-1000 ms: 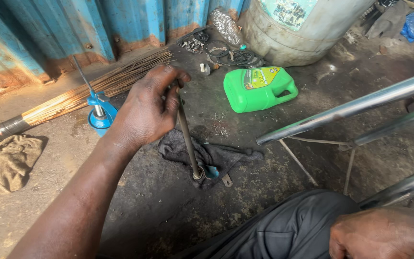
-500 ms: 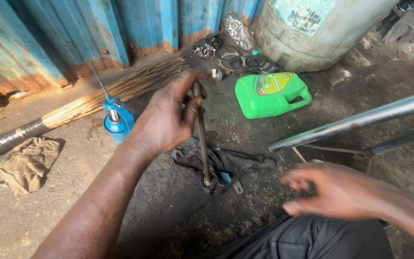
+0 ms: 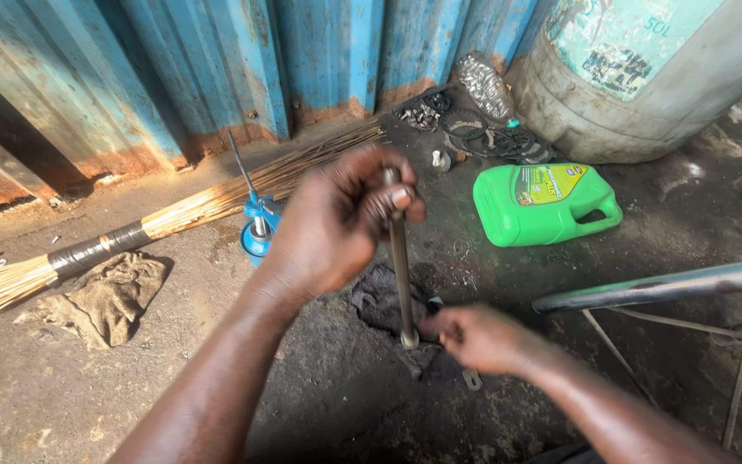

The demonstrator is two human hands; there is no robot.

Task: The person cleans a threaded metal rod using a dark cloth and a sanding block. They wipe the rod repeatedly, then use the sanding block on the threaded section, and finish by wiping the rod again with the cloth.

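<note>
On the oily ground in front of a blue corrugated wall (image 3: 216,69), the left hand (image 3: 337,223) is wrapped tight around the top of a thin metal rod (image 3: 400,275), which stands nearly upright with its foot on a dark rag (image 3: 380,301). The right hand (image 3: 483,337) pinches at the rod's lower end, its fingers closed there. A green jug (image 3: 547,204) lies on its side nearby; a blue oil can (image 3: 259,234) and a broom (image 3: 173,223) sit behind the left hand.
</note>
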